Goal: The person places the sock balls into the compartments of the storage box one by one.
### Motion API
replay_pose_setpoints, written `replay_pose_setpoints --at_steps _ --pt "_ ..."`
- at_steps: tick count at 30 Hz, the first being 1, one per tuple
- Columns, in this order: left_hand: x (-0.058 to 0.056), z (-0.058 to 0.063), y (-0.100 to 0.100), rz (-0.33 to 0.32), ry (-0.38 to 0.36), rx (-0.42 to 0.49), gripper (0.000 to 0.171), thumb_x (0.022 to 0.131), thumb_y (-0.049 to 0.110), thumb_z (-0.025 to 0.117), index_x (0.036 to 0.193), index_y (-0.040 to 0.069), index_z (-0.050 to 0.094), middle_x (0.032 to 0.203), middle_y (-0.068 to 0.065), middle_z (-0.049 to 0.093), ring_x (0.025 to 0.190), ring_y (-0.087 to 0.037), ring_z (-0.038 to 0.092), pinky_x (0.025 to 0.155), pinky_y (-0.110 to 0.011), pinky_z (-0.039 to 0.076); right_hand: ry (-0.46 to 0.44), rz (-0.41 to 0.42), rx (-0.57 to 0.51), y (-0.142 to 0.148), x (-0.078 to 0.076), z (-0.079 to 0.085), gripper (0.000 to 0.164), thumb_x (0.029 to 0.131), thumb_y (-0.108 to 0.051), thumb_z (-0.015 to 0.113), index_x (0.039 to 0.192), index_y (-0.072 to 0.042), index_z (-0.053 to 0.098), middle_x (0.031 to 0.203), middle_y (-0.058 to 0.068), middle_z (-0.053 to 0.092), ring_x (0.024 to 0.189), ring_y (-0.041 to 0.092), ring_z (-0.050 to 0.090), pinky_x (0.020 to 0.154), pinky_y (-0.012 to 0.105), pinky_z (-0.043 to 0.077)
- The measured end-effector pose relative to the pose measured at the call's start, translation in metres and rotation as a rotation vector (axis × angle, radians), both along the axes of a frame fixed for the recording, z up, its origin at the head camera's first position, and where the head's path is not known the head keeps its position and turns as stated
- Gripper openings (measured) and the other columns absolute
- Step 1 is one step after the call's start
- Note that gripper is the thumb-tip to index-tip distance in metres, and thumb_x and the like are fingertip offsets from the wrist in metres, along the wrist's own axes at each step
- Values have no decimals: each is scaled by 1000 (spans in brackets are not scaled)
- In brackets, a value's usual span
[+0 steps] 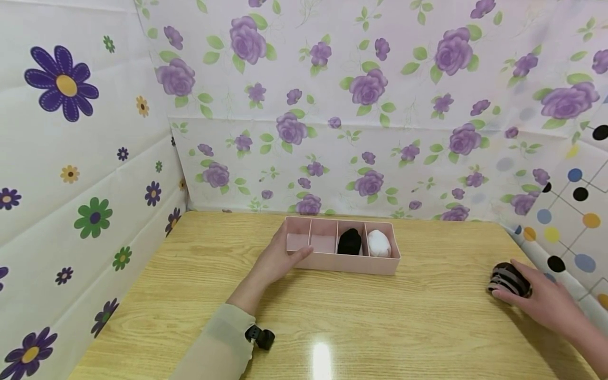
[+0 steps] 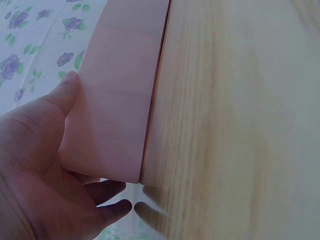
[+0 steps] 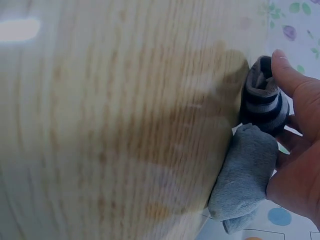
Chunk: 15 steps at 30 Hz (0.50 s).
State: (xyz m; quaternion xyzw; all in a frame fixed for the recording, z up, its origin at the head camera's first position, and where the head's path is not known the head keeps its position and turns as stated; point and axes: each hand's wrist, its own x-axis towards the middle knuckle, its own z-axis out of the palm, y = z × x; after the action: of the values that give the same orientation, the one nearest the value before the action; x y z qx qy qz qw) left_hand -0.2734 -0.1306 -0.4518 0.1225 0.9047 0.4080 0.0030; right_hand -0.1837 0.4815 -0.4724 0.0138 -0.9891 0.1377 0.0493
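1. Two hands are on the wooden table (image 1: 380, 316), well apart from each other, left one up by the box and right one way off at the table's right edge.
2. Left hand (image 1: 280, 258) grips the left end of the pink organizer box (image 1: 351, 262). In the left wrist view the thumb (image 2: 65, 95) lies along the box's outer wall and the fingers (image 2: 107, 197) curl round its end corner, so it's a proper hold.
3. That box has four compartments in a row. The two nearest the left hand look empty, then comes a black sock roll (image 1: 350, 241), and a white sock roll (image 1: 379, 243) sits in the one farthest from that hand.
4. Right hand (image 1: 541, 298) is on a striped dark sock roll (image 1: 508, 279) near the table's right edge. In the right wrist view the thumb (image 3: 287, 75) presses on top of it and the fingers wrap behind, so it's gripping the roll.
5. Same wrist view shows a grey sock roll (image 3: 245, 175) just beside the striped one, touching it and lying against the right palm. Can't see that one from the head camera.
6. Flowery sheets (image 1: 332, 105) hang behind and to the left of the hands.
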Motion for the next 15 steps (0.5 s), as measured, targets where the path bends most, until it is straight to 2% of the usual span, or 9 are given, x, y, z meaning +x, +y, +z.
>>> replay_pose_setpoints --at_steps 3,7,15 --pt "0 1 0 1 0 0 115 104 59 72 177 5 0 182 -22 13 163 -44 28 130 -61 29 -27 6 -6 0 0 0 112 102 -55 78 163 21 22 150 54 38 131 75 40 100 94 20" --pt "0 1 0 3 -1 -2 116 104 62 71 177 6 0 182 -21 13 162 -44 29 129 -61 30 -38 11 -11 -1 0 2 113 102 -54 79 164 21 20 150 55 38 130 76 40 101 95 18" --pt "-1 -2 0 4 -3 -5 117 103 64 70 178 6 1 182 -21 13 163 -44 28 129 -61 30 -50 9 -12 -3 0 4 114 101 -55 79 163 21 21 149 55 37 130 76 40 98 93 26"
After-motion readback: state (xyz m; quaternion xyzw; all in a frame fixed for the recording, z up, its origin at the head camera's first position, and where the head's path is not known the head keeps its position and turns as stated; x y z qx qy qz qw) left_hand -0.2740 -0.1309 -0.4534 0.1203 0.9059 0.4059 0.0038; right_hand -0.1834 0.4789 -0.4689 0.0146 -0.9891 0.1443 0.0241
